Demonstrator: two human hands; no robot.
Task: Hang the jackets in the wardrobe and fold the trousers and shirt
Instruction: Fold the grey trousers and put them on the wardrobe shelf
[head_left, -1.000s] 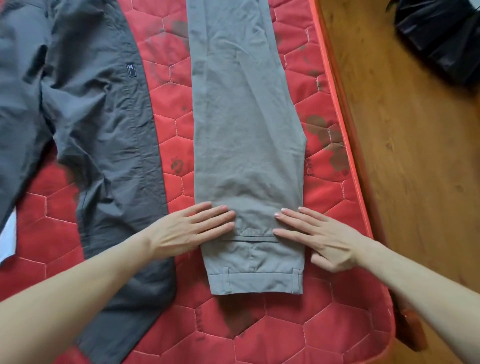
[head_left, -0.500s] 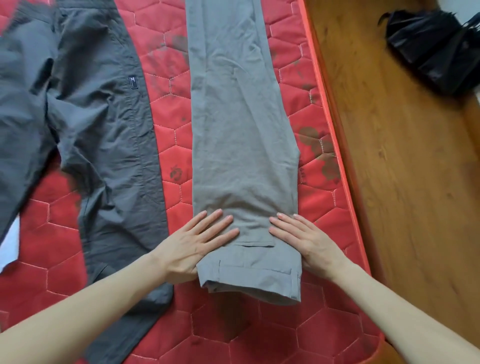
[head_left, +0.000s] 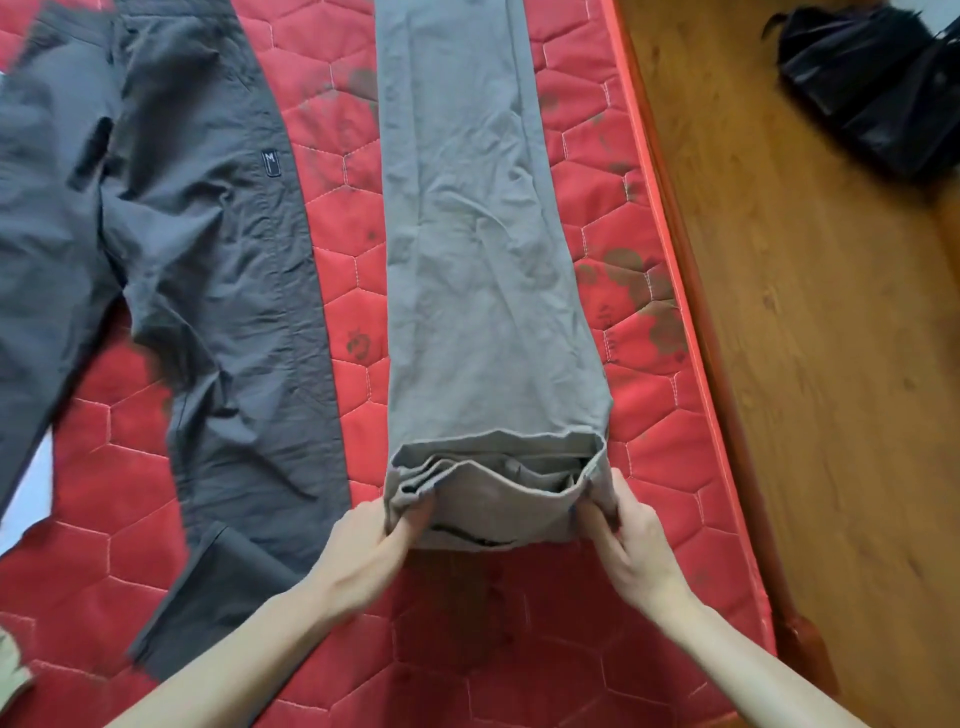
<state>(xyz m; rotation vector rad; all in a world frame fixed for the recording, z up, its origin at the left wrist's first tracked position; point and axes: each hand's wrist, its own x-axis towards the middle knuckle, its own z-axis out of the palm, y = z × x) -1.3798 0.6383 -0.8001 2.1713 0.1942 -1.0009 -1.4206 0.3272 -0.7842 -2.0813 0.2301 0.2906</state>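
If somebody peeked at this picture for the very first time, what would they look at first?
Probably the two hands at the bottom middle, the left hand and right hand, pinching the lifted near end of the light grey trousers that stretch up the centre. Next, the bright red quilted mattress underneath, with the dark grey trousers spread on the left.

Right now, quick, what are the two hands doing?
Left hand: closed, pinching the near left corner of the light grey trousers.
Right hand: closed, pinching the near right corner of the same trousers.
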